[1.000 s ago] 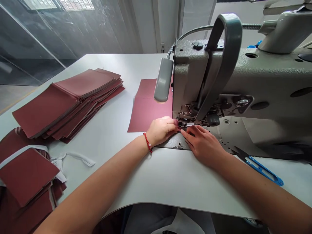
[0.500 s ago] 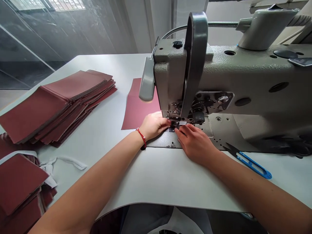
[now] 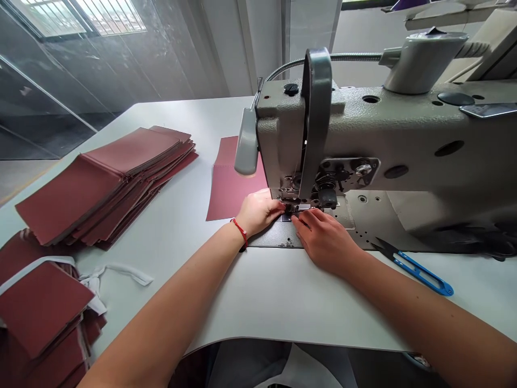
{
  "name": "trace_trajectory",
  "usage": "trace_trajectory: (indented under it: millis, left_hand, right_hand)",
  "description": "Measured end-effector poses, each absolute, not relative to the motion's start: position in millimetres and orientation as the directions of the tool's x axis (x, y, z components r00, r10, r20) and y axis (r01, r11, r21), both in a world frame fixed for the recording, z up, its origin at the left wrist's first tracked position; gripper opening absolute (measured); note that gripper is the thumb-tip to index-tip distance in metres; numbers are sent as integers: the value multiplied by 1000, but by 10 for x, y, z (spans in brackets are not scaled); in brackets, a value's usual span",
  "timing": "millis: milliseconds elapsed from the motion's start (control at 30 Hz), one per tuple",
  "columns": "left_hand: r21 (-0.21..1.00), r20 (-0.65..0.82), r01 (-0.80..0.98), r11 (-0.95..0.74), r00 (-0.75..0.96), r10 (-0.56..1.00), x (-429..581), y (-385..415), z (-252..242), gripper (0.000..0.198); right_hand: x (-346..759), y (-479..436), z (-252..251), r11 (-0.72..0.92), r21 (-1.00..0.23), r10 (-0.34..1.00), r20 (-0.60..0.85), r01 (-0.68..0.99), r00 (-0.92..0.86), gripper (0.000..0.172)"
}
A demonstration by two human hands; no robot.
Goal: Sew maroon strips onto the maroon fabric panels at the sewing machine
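Observation:
Both of my hands are at the needle area of a grey sewing machine (image 3: 283, 129). My left hand (image 3: 258, 213), with a red cord bracelet at the wrist, has thumb and fingers pinched together just left of the presser foot (image 3: 291, 207). What lies in that pinch is hidden. A reddish-brown leather-like panel (image 3: 230, 188) lies flat behind this hand and runs out of sight behind the machine head. My right hand (image 3: 323, 237) rests on the machine bed, its fingers curled together close to the foot. Anything under those fingertips is hidden.
A stack of folded reddish-brown panels (image 3: 100, 188) lies at the left of the white table (image 3: 242, 302). Nearer, more panels (image 3: 44, 302) are bundled with a white strip (image 3: 129, 274). Blue-handled thread snips (image 3: 420, 269) lie right of my right hand.
The view has shifted slightly, so the machine and stacks appear a little lower. Both hands keep nearly the same place and grip beside the presser foot.

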State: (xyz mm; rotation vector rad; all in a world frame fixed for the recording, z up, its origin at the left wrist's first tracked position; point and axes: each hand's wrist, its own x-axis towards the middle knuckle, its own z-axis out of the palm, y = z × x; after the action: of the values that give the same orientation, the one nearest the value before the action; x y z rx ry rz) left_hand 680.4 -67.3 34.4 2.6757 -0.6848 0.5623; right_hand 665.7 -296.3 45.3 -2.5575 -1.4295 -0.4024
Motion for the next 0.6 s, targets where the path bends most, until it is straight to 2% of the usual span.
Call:
trace_trajectory:
  millis: [200,400,533,600]
  left_hand:
    - [231,399,-475,-849,842,-362,6801,-681,358,16]
    - [282,378,-512,-811,836,-397,6806,-680,377,13]
    - [280,336,-488,-827,857,-392,6762,-700,411,17]
    - [293,304,-448,-845,881,-362,6708,-705,444,19]
  right_hand:
    - [6628,-2977,440,-537,2,799,322,844,508,31]
    - [6569,-3030,502,-521,78,820,321,850,474,32]
    - [6327,-3493,555,-457,136,860,320,879,398,39]
    - [6229,-3867,534,-491,93,830,350,866,434,42]
